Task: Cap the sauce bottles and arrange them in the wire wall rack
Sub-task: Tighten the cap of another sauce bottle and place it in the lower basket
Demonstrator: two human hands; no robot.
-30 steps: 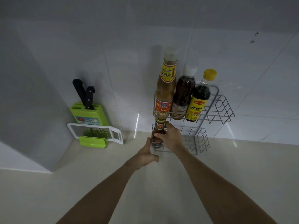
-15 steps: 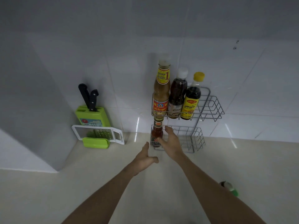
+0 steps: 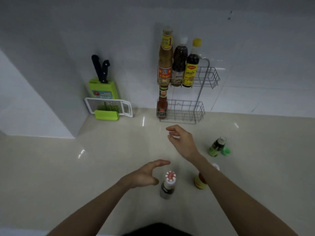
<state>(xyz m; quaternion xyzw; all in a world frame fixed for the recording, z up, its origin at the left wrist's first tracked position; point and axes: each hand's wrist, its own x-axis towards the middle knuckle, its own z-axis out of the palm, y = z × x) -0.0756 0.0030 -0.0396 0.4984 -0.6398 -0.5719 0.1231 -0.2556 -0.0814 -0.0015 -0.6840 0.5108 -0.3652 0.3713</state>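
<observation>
Nearest, the left hand [image 3: 144, 176] hangs spread and empty, thumb just beside a dark bottle [image 3: 167, 187] with a red-and-white top. The right forearm hides part of a yellow-labelled bottle [image 3: 200, 183]. Further out, the right hand [image 3: 180, 140] is loosely open, holding nothing. To its right stands a green bottle [image 3: 216, 146], a green cap [image 3: 225, 151] touching its base. Beyond both hands, the wire rack [image 3: 206, 79] holds 3 bottles above, 1 red sauce bottle [image 3: 162, 106] below. Likely next: grasp the dark bottle, check its cap, then rack it.
</observation>
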